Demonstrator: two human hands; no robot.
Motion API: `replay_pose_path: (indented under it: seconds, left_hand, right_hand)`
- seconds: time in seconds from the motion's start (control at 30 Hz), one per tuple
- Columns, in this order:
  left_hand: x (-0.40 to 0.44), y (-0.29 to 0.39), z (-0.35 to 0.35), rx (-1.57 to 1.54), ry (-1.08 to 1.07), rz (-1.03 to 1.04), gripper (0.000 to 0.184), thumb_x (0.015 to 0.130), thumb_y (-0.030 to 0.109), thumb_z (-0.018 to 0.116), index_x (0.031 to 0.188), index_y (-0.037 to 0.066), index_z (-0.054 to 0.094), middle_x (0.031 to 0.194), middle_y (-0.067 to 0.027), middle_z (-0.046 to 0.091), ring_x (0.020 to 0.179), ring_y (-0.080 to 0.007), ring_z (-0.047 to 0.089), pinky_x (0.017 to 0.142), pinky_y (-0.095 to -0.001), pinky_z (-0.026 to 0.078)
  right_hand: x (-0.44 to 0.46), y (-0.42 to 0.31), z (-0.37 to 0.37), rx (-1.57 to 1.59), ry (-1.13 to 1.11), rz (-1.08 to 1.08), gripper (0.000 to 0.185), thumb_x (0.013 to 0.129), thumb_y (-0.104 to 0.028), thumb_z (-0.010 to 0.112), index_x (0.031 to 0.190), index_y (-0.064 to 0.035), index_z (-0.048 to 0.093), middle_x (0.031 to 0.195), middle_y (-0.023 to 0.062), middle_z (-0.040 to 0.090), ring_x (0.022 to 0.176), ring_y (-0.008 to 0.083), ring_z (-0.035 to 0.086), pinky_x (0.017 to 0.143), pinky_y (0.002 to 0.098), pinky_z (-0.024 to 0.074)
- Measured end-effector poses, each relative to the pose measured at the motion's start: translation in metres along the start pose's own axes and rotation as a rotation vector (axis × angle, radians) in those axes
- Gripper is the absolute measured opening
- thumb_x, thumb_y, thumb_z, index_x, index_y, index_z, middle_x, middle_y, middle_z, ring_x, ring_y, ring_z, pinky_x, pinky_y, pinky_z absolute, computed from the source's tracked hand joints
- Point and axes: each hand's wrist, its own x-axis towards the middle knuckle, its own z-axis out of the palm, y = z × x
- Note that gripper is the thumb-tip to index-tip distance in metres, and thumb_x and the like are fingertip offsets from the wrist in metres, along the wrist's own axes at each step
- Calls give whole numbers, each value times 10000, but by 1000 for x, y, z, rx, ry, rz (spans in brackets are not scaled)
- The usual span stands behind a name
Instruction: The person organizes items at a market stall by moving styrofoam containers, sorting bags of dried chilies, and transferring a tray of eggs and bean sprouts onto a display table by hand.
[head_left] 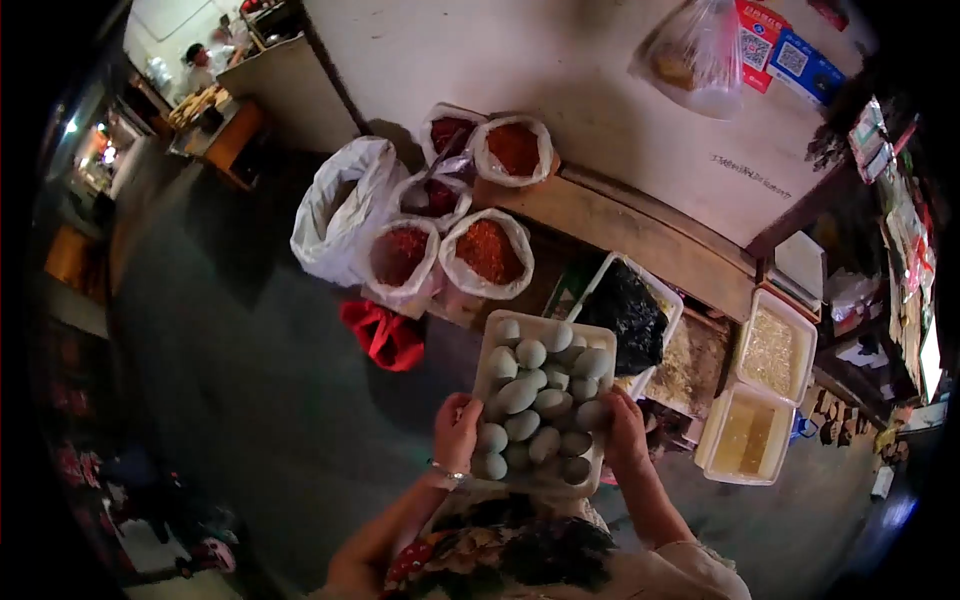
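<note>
A pale shallow tray [574,489] is held in front of my body, with several grey-green eggs [521,396] lying loose in it. My left hand [457,436] grips its left side, fingers curled under and out of sight. On the opposite side, my right hand [626,430] is closed around the tray's edge. A bracelet [447,471] circles my left wrist. Just beyond the tray stand open sacks of red chilli flakes [489,251] and red powder [513,150]. To its right, a black plastic bag [625,315] lies in a white box.
A large white sack [345,210] stands left of the chilli sacks, above a red bag [383,335]. A wooden ledge [640,235] runs along the wall. Two white tubs, one with pale grains [775,345], one with liquid [747,432], sit right. A person [200,65] is far back left.
</note>
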Motion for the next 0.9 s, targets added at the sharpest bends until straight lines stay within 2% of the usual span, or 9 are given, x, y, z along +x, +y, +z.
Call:
replay_pose_path:
  seconds: [0.2,0.27,0.3,0.43,0.5,0.67,0.73,0.87,0.9]
  left_hand:
    - [148,25,60,34,-163,30,178,815,204,570,818,30,534,695,10,500,620,-75,435,558,-240,354]
    - [188,38,79,114,-213,-157,485,782,252,623,1158,1,447,931,-18,530,802,-75,451,717,-229,391]
    - [212,38,90,198,-257,-37,540,774,269,633,1193,-1,427,921,-40,543,703,-71,467,639,-212,403]
    - [310,16,139,333,-264,90,422,786,229,617,1116,1,487,841,-23,547,592,-64,455,533,-196,384]
    - [346,26,164,277,-394,82,233,806,171,561,928,-28,560,781,-72,579,693,-165,520,645,-288,422]
    - [411,12,220,154,-307,74,205,788,95,560,952,-27,579,801,-83,594,727,-170,545,671,-277,443]
    - [436,3,234,194,-262,280,204,788,59,548,972,-23,583,856,-95,609,761,-174,559,704,-277,452]
    - [458,24,251,171,-296,269,292,783,-3,447,1045,-20,574,929,-124,618,800,-185,574,748,-280,456]
    - [465,20,252,275,-271,396,346,769,-21,407,1073,-14,570,954,-130,619,855,-194,575,787,-282,439]
  right_hand:
    - [106,-41,42,27,306,-118,210,847,-153,480,991,-26,564,894,26,584,806,136,556,725,264,461]
    - [146,-53,40,-2,300,-178,250,837,-165,487,1016,-9,564,888,25,584,784,123,543,706,250,445]
    - [169,-58,37,-21,275,-238,292,827,-178,494,1040,8,564,881,25,584,762,111,530,687,237,430]
    - [258,-78,23,-50,381,-307,228,839,-178,493,953,0,578,788,-2,560,678,87,501,596,215,406]
    - [302,-86,9,39,319,-380,223,843,-177,492,940,0,586,774,-3,559,662,80,493,563,203,395]
    - [387,-110,-8,47,393,-421,236,838,-155,494,961,19,596,782,22,573,664,91,503,572,213,407]
    - [411,-122,-7,13,434,-457,236,827,-140,503,962,30,594,795,35,581,676,105,513,591,227,416]
    - [453,-139,10,-46,482,-411,236,809,-140,524,957,28,603,795,34,585,702,112,524,607,230,415]
    - [480,-125,-10,-9,465,-426,229,805,-145,530,937,24,610,776,28,579,693,107,522,601,225,411]
